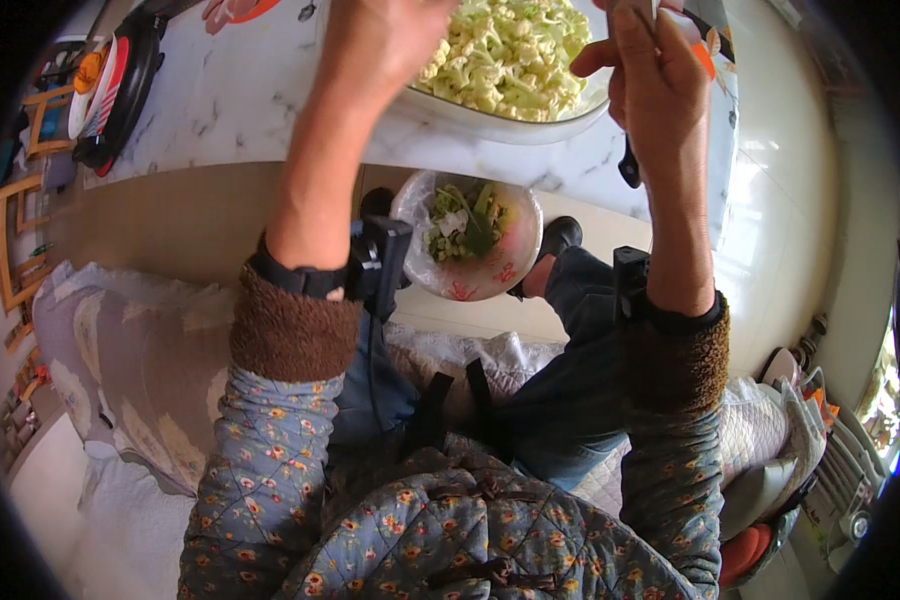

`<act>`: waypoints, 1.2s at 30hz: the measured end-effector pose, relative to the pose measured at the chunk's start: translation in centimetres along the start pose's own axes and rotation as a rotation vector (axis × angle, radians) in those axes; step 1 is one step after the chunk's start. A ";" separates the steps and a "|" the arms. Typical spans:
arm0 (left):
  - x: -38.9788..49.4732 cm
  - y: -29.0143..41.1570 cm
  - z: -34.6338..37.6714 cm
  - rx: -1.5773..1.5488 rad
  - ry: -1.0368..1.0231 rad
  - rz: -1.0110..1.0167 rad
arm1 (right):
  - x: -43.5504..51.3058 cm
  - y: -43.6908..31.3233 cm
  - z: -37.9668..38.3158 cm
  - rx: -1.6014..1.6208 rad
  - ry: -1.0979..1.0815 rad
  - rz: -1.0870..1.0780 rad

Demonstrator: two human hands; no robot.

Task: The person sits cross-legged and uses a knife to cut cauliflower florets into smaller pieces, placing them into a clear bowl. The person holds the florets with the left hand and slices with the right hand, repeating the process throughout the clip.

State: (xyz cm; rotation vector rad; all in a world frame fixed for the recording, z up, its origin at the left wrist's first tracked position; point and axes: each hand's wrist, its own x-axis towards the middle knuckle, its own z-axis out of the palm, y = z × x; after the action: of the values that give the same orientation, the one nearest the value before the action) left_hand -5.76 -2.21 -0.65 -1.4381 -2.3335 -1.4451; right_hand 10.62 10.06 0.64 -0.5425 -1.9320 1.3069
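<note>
A glass bowl [510, 129] heaped with cut cauliflower florets [510, 60] stands on the marble-patterned table. My left hand [397, 34] is blurred over the bowl's left side; its fingers run past the top edge of the view, so their grip is hidden. At the bowl's right, my right hand [664, 71] has its thumb and fingers closed around a narrow metal tool [647, 10], perhaps a knife, mostly hidden. A black handle [630, 165] shows beside my right wrist; I cannot tell whether it belongs to the held tool.
Below the table's front edge [465, 171], a plastic-lined basin [465, 289] on the floor holds green leaves and trimmings [469, 225]. Plates and a black pan [142, 82] are at the table's left end. A quilted-covered sofa [142, 360] is under and beside me.
</note>
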 end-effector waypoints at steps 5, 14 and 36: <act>1.0 -1.6 -1.7 0.174 -0.204 -0.228 | -0.6 -1.1 -0.8 0.049 -0.037 0.208; 1.3 -2.7 -1.1 0.265 -0.220 0.093 | -0.7 2.3 -3.1 0.399 -0.053 0.172; 1.4 -3.1 -2.4 0.255 -0.657 -0.300 | -1.7 -0.3 -3.8 0.459 -0.018 0.374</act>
State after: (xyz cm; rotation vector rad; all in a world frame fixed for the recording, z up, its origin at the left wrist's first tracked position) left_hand -9.70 -3.42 -0.76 -1.7327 -3.0843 -0.7173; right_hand 14.58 11.09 1.16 -0.6733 -1.5102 1.9283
